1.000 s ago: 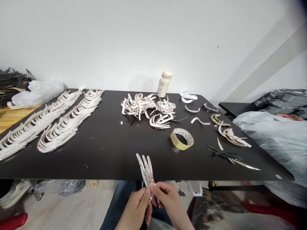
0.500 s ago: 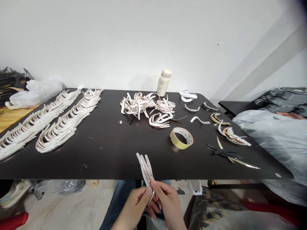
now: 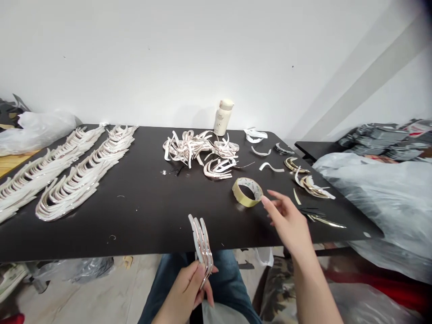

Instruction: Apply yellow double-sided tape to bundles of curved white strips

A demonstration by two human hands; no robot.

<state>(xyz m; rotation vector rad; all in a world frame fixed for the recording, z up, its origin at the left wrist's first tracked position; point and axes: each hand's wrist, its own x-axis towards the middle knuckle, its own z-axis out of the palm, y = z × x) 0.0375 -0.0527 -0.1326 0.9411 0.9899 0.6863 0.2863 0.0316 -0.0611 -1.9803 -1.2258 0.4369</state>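
From where I stand, the person's left hand [image 3: 189, 282] pinches a small fan of curved strips [image 3: 202, 245] between thumb and fingers, holding it just above the lap, over the jeans [image 3: 229, 279]. The strips are pale with a shiny coppery edge, and their free ends point up and away, in front of the near edge of the dark table [image 3: 151, 202]. The right hand [image 3: 289, 221] is stretched out over the table with its fingers loosely spread, the tips right at the near right side of a yellowish roll of tape [image 3: 241, 197]; I can't tell whether they touch it. The roll lies on its flat side, its hole facing up. Behind it sit a tangled heap of pale strips [image 3: 189, 146] and, farther back by the wall, an upright cream bottle [image 3: 222, 119]. Along the left side of the table run two long overlapping rows of strips [image 3: 86, 177]. To the right, beyond the right hand, lie a few gold strips [image 3: 326, 222] and thin black pieces [image 3: 311, 211], and clear plastic sheeting [image 3: 357, 184] bulges beside the table's right edge.
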